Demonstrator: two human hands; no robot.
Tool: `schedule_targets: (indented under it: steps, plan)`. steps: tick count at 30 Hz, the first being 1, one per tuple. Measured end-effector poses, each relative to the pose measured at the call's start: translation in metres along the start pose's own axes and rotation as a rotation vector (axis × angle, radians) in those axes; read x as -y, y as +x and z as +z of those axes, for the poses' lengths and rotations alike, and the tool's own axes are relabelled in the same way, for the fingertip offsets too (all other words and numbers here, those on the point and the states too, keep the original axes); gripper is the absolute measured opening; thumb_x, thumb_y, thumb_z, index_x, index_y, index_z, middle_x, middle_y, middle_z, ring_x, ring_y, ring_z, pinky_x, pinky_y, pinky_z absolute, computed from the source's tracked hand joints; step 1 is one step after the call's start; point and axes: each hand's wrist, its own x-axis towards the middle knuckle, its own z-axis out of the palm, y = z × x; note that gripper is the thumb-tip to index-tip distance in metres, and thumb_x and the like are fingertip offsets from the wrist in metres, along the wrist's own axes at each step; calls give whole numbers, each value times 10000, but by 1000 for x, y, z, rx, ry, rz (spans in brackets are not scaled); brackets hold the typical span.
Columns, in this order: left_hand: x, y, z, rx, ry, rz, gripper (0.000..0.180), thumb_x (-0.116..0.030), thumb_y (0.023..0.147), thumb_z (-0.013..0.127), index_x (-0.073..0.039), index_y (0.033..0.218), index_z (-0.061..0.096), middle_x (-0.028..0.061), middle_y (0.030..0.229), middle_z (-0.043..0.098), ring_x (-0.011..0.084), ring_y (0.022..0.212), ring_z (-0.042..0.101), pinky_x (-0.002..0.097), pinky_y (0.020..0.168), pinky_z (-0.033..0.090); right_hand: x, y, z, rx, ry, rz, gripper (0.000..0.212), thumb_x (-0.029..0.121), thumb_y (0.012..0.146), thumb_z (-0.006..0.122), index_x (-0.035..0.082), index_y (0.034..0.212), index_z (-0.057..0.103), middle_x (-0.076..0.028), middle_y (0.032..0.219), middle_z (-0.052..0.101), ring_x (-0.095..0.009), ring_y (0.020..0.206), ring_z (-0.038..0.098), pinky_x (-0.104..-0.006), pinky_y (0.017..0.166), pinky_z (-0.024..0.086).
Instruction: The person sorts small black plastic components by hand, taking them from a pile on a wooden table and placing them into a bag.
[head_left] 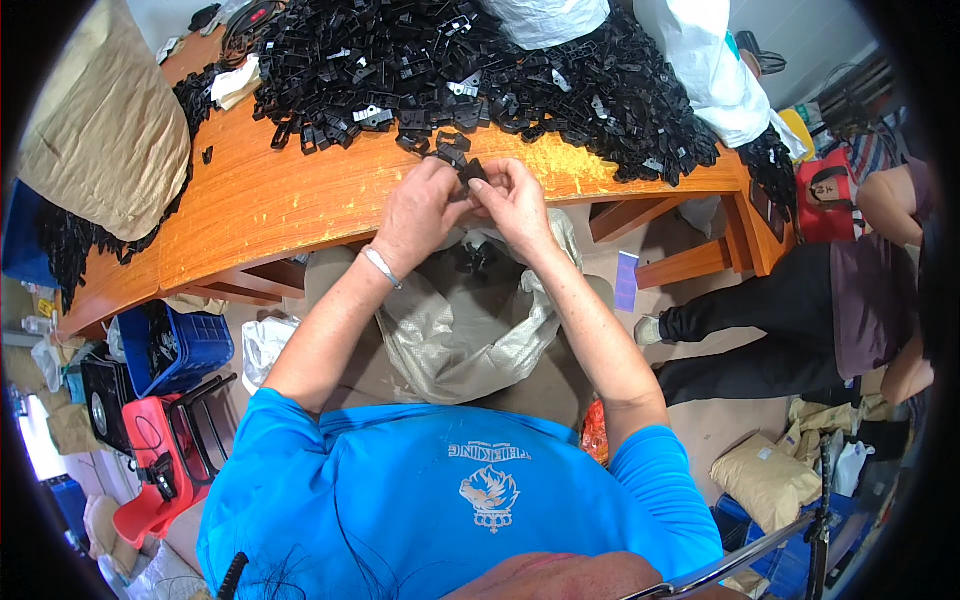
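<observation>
Above the near edge of the wooden table, my left hand and my right hand meet, fingers bent and pinched together. Between their fingertips is a small black plastic part, partly covered by the fingers. Just beyond them spreads a large heap of similar black plastic parts, a few with silvery metal pieces. Below my hands, an open whitish woven sack sits in front of me with some black parts inside.
A brown paper sack stands at the left, white sacks at the far right. Left of me are a blue crate and a red chair. Another person stands at the right. Filled sacks lie at lower right.
</observation>
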Motion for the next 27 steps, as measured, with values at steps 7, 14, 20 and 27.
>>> schedule_targets:
  steps: [7, 14, 20, 27]
  plan:
    - [-21, -7, 0, 43, -315, -13, 374, -3, 849, 794, -35, 1190, 645, 139, 1117, 629, 334, 1024, 705, 410, 875, 597, -4, -20, -15, -29, 380, 187, 232, 86, 1046, 682, -1, 1246, 604, -72, 1040, 742, -120, 846, 730, -271, 716, 609]
    - [-17, -22, 14, 67, -1173, -521, 347, -211, 1090, 655, -26, 1382, 626, 56, 1294, 696, 143, 1126, 699, 300, 943, 592, 10, -33, -26, -20, 348, 131, 289, 81, 1034, 701, 3, 1295, 604, -79, 1071, 753, -143, 886, 746, -275, 786, 609]
    - [-29, -34, 23, 269, -1509, -838, 385, -259, 1114, 612, -28, 1422, 614, 66, 1246, 725, 154, 1099, 719, 309, 937, 601, 10, -41, -26, 34, 215, -58, 324, -17, 1009, 694, -31, 1314, 585, -87, 1132, 742, -112, 966, 730, -255, 838, 599]
    - [-32, -45, 32, 239, -1730, -843, 361, -237, 1116, 596, -12, 1398, 612, 82, 1319, 696, 172, 1155, 714, 304, 989, 622, 14, -56, -16, -36, 7, -175, 341, -67, 977, 708, -51, 1302, 606, -95, 1169, 727, -110, 1046, 707, -258, 874, 592]
